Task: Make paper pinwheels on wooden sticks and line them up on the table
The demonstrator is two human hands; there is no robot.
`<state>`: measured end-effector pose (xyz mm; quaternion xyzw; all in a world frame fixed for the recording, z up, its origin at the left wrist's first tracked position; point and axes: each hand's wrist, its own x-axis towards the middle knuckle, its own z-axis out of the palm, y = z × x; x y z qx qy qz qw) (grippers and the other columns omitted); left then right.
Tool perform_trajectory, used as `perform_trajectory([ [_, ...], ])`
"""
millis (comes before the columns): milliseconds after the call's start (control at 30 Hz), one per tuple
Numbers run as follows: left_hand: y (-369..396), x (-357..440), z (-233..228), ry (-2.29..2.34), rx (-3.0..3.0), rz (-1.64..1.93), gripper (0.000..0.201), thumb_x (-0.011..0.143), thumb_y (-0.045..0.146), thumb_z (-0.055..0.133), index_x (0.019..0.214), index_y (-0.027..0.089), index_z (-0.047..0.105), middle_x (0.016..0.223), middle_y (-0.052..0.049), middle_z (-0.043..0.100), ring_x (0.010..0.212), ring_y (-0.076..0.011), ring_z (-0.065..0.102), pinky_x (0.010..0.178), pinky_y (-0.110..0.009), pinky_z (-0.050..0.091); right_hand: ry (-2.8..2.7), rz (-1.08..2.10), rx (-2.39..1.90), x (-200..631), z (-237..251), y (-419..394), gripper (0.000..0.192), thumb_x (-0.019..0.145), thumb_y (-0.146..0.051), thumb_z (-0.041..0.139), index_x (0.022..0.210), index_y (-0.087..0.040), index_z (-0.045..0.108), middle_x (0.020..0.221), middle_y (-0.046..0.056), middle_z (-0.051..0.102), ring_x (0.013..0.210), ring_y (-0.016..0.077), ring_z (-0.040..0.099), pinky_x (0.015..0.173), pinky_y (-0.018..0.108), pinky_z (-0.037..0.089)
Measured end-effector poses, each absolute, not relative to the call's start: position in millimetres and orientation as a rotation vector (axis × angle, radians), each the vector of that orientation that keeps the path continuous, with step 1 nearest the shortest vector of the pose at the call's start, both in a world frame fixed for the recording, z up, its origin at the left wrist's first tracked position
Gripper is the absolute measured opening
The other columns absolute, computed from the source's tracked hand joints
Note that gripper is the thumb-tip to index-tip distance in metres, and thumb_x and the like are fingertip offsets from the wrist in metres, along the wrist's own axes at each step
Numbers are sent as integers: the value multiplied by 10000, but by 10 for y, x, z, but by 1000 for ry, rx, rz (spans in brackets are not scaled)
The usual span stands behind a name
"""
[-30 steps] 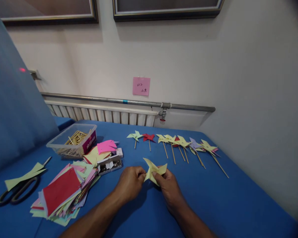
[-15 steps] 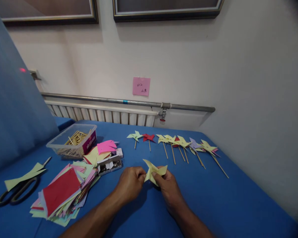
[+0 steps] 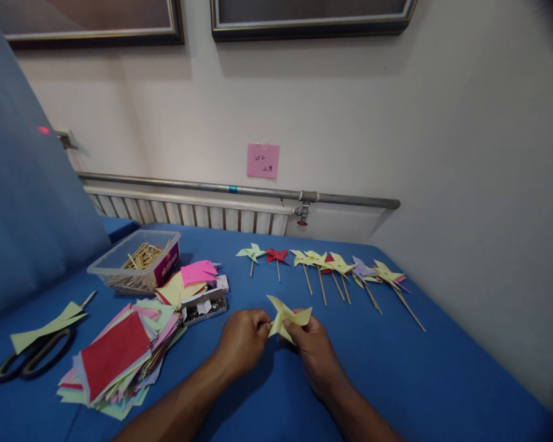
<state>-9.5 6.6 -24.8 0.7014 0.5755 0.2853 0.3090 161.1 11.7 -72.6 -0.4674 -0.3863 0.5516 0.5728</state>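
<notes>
A pale yellow paper pinwheel (image 3: 279, 316) is held up above the blue table, its blades folded toward the centre. My right hand (image 3: 314, 345) grips it from the right, with the thumb pressed on its middle. Just left of the pinwheel, my left hand (image 3: 245, 337) is closed, fingertips pinched together at the paper's left edge. Whatever lies inside that left fist is hidden. Beyond both hands, finished-looking pinwheels on sticks lie in a row, among them a green pinwheel (image 3: 251, 252) and a red pinwheel (image 3: 276, 255).
To the left are a stack of coloured paper (image 3: 115, 356), a small box of metal pins (image 3: 205, 308), and a clear tub (image 3: 133, 261) of wooden sticks. Scissors (image 3: 46, 353) lie at far left under a cut yellow paper. A radiator (image 3: 203, 212) and pipe run along the wall behind.
Almost nothing differs. Both hands stay at the yellow pinwheel, and the whole view has shifted very slightly.
</notes>
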Motion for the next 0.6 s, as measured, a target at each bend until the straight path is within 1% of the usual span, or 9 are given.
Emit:
perform_trajectory([
  [133,65,-103,-241,1514,1858,751,241,917,185,568,808,161,781,696,2,680,687,-145,575,658,-276,311,-909,1289,-1128,1604,-684,102,479,605,-478,966,888,-187,712,691,-34,663,641,168,565,628,283,457],
  [267,63,-108,-245,1489,1877,746,245,894,142,542,772,157,754,676,10,654,668,-137,556,643,-276,299,-919,1272,-1144,1595,-646,83,465,604,-466,963,880,-179,724,691,-28,669,640,167,558,621,281,438],
  [600,65,-105,-253,1495,1880,754,233,888,139,553,793,161,764,691,14,667,674,-137,566,647,-269,312,-934,1263,-1156,1606,-663,87,439,626,-459,932,890,-181,717,688,-28,664,640,168,552,621,282,434],
])
